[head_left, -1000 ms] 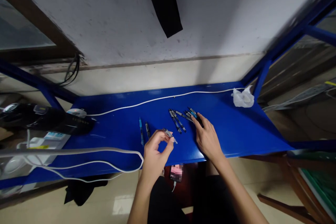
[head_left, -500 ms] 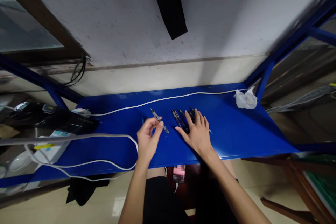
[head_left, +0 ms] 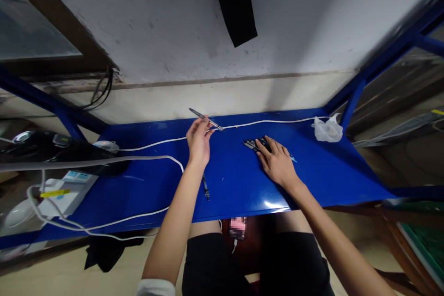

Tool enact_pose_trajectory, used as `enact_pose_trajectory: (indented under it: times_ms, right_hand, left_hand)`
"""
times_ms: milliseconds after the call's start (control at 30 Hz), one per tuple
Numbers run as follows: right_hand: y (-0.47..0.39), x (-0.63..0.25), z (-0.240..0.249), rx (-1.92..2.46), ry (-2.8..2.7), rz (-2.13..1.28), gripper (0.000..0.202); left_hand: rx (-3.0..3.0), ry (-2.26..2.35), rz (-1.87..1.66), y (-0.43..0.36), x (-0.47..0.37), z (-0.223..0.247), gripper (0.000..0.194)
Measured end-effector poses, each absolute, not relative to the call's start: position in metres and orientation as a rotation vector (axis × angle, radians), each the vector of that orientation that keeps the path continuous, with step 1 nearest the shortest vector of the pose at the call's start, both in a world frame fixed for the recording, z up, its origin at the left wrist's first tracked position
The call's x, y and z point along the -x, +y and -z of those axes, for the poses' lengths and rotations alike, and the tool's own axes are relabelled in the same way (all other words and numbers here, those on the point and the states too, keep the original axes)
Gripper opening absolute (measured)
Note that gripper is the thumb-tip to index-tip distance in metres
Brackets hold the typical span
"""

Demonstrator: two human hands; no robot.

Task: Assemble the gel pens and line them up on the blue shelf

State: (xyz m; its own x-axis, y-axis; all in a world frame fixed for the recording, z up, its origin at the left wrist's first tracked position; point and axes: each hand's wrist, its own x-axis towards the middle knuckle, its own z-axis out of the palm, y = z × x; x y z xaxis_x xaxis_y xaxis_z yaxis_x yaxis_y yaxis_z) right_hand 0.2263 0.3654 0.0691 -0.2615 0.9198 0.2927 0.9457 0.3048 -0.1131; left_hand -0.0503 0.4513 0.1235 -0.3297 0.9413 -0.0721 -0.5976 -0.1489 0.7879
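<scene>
Left hand (head_left: 199, 143) has a pen (head_left: 205, 118) pinched in its fingertips above the table (head_left: 236, 189), and a pinch like that could let it swivel or drop. Right hand (head_left: 277, 164) covers the other pens (head_left: 249, 144); can't tell if its fingers grip any, so uneven pressure might scatter them. Loose pen (head_left: 206, 190) near the left arm (head_left: 178, 212) could get bumped off the front.
</scene>
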Motion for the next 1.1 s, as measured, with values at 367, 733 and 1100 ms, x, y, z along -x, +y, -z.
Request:
enact_pose_trajectory:
  times_ms: [367,733,1100]
  right_hand:
    - [0.447,-0.138,-0.104,1.079,-1.833,-0.704,0.056]
    - [0.442,-0.115,-0.078,0.985,-1.717,-0.77,0.048]
    - [0.44,-0.114,-0.078,0.894,-1.719,-0.776,0.049]
  left_hand:
    - [-1.235,0.823,-1.263,0.477,0.05,-0.104,0.021]
    - [-1.23,0.706,-1.27,0.461,0.059,-0.11,0.029]
    - [-1.172,0.736,-1.402,0.458,0.047,-0.104,0.034]
